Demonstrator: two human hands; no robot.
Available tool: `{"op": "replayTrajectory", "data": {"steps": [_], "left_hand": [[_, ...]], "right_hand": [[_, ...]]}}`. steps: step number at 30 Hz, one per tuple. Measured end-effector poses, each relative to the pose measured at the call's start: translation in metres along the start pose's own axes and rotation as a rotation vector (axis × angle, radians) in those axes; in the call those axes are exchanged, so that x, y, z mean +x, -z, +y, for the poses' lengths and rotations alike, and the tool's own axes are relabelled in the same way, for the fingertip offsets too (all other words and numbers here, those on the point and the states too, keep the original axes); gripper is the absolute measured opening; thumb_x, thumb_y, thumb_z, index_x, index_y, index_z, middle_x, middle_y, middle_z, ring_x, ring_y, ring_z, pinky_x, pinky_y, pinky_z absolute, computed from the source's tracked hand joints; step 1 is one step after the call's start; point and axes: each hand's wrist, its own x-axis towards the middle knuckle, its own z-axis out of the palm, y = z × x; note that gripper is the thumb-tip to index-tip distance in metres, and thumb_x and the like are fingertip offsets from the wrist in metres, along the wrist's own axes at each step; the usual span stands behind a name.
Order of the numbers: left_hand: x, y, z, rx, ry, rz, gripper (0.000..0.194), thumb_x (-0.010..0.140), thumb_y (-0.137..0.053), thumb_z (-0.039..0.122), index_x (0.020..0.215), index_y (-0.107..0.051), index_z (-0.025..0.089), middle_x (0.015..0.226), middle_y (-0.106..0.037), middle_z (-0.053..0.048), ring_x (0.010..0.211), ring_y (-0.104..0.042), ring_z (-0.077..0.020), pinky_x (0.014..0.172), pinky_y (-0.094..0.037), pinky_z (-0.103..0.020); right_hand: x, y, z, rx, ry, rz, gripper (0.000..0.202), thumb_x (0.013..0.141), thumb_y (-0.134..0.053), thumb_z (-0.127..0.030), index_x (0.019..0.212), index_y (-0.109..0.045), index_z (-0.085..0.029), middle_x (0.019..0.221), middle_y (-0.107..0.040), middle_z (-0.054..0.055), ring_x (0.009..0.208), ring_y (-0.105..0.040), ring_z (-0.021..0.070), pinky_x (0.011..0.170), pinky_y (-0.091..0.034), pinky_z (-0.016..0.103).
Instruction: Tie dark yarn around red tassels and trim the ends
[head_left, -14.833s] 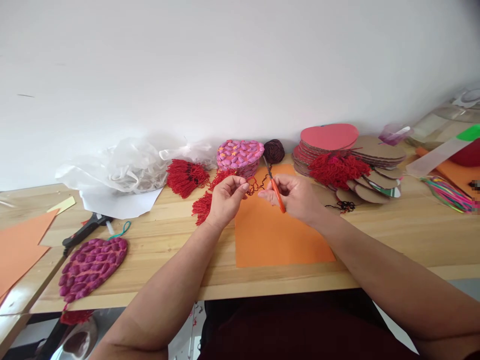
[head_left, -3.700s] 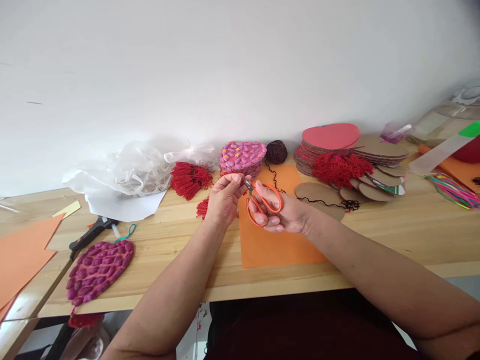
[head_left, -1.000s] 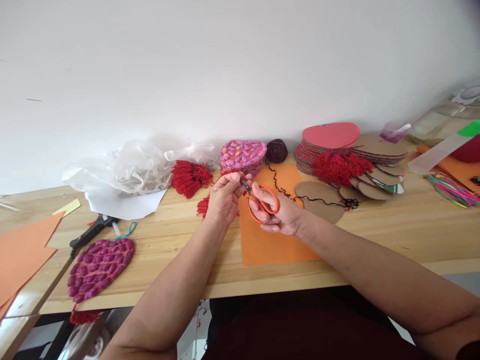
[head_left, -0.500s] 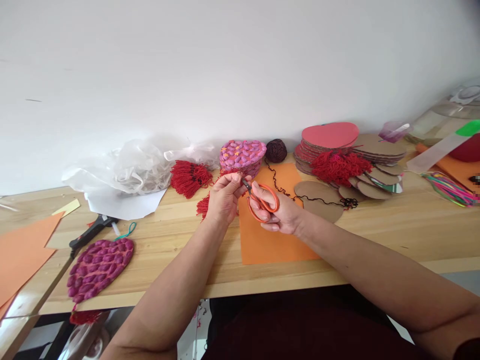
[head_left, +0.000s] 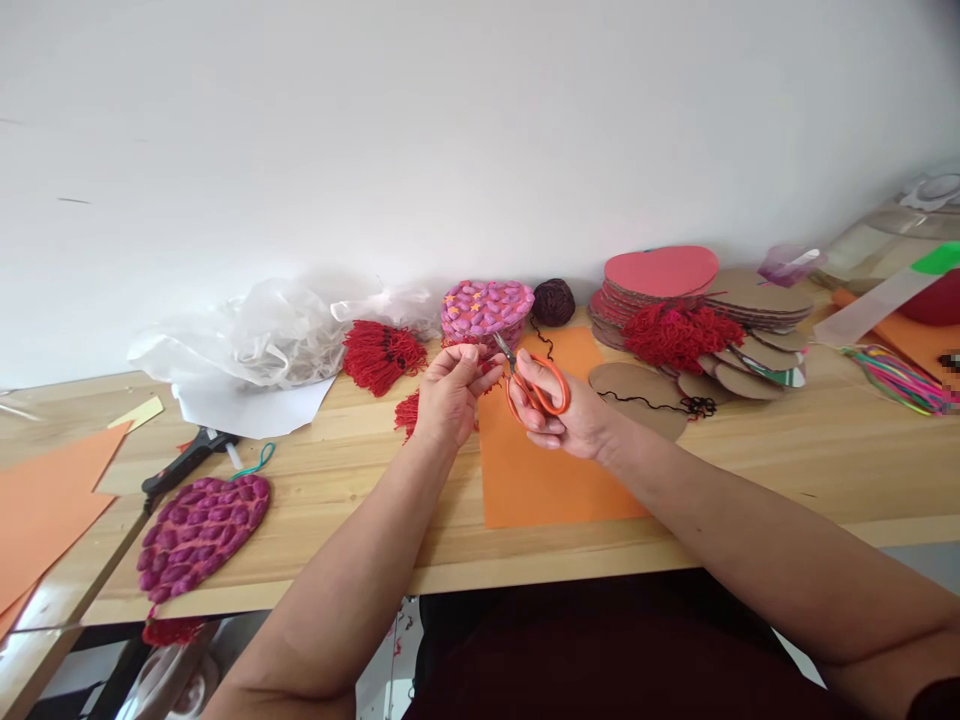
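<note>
My right hand (head_left: 559, 420) grips orange-handled scissors (head_left: 547, 395), thumb and fingers in the loops. Their metal blades point up and left, just right of my left fingers. My left hand (head_left: 450, 395) is closed in a pinch at the thumb and fingertips; what it holds is too small to make out. Red yarn shows behind and beside it, including a red tassel (head_left: 407, 412) partly hidden by the hand. An orange sheet (head_left: 555, 480) lies below both hands. Behind them are a pink-and-purple studded heart stack (head_left: 487, 305) and a dark yarn ball (head_left: 553, 302).
Red tassels (head_left: 381, 357) and a white plastic bag (head_left: 240, 335) lie left. A purple heart (head_left: 206, 530) sits near a black glue gun (head_left: 184, 465). To the right are stacked cardboard hearts (head_left: 660, 270), a red yarn bundle (head_left: 682, 335) and colourful strands (head_left: 900, 380).
My right hand has drawn the scissors slightly right, away from my left fingertips, and the blades now point more upward. My left hand stays nearly in place, still pinched.
</note>
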Motion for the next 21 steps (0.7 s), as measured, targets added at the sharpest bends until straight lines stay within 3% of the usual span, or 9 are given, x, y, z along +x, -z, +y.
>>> {"op": "replayTrajectory", "data": {"steps": [4,9,11,13,15,18,21], "left_hand": [[0.002,0.001,0.002,-0.013,0.004,0.010,0.025,0.075,-0.082,0.029,0.079,-0.061,0.017,0.089,-0.071,-0.002,0.079,-0.074,-0.0168,0.086,-0.061,-0.037],[0.004,0.004,0.004,0.011,-0.004,0.001,0.026,0.076,-0.081,0.031,0.081,-0.060,0.017,0.088,-0.071,-0.002,0.088,-0.076,-0.0199,0.085,-0.061,-0.034],[0.003,0.005,0.005,0.031,-0.008,-0.009,0.027,0.076,-0.081,0.032,0.081,-0.059,0.018,0.089,-0.071,-0.002,0.089,-0.076,-0.0206,0.086,-0.061,-0.034],[0.003,0.005,0.004,0.046,-0.009,-0.028,0.028,0.076,-0.082,0.033,0.081,-0.059,0.018,0.090,-0.070,-0.002,0.090,-0.076,-0.0214,0.086,-0.061,-0.036],[0.003,0.005,0.004,0.056,-0.004,-0.046,0.029,0.075,-0.082,0.034,0.081,-0.059,0.018,0.091,-0.070,-0.003,0.089,-0.076,-0.0219,0.086,-0.061,-0.037],[0.002,0.004,0.002,0.065,0.007,-0.064,0.030,0.073,-0.084,0.034,0.080,-0.060,0.017,0.091,-0.070,-0.003,0.087,-0.076,-0.0222,0.083,-0.062,-0.037],[0.000,0.002,0.002,0.067,0.012,-0.098,0.032,0.069,-0.086,0.034,0.078,-0.061,0.017,0.091,-0.072,-0.003,0.083,-0.076,-0.0215,0.075,-0.062,-0.032]], "right_hand": [[-0.003,0.005,-0.008,-0.337,0.067,0.062,0.052,0.078,-0.066,-0.068,0.065,-0.051,-0.020,0.045,-0.049,-0.005,0.034,-0.031,0.0056,0.033,-0.025,0.020],[-0.012,0.016,-0.018,-1.114,0.122,-0.046,0.028,0.072,-0.075,-0.035,0.057,-0.059,-0.019,0.052,-0.056,-0.002,0.045,-0.042,0.0085,0.045,-0.025,0.023],[-0.013,0.020,-0.020,-1.280,0.132,-0.076,0.017,0.068,-0.076,-0.027,0.058,-0.064,-0.020,0.057,-0.062,-0.001,0.050,-0.046,0.0107,0.048,-0.025,0.025],[-0.014,0.022,-0.021,-1.312,0.126,-0.088,0.008,0.067,-0.077,-0.026,0.065,-0.071,-0.021,0.065,-0.068,0.001,0.056,-0.052,0.0130,0.052,-0.029,0.026],[-0.013,0.022,-0.021,-1.254,0.178,-0.024,0.009,0.075,-0.074,-0.031,0.074,-0.074,-0.021,0.068,-0.069,0.002,0.058,-0.054,0.0138,0.054,-0.033,0.027],[-0.011,0.020,-0.018,-1.095,0.397,0.227,0.016,0.086,-0.066,-0.036,0.086,-0.071,-0.021,0.071,-0.067,0.001,0.058,-0.053,0.0130,0.056,-0.036,0.027],[-0.006,0.018,-0.013,-1.041,0.555,0.390,0.015,0.085,-0.068,-0.031,0.096,-0.069,-0.020,0.086,-0.068,0.003,0.064,-0.053,0.0127,0.060,-0.040,0.027]]}}
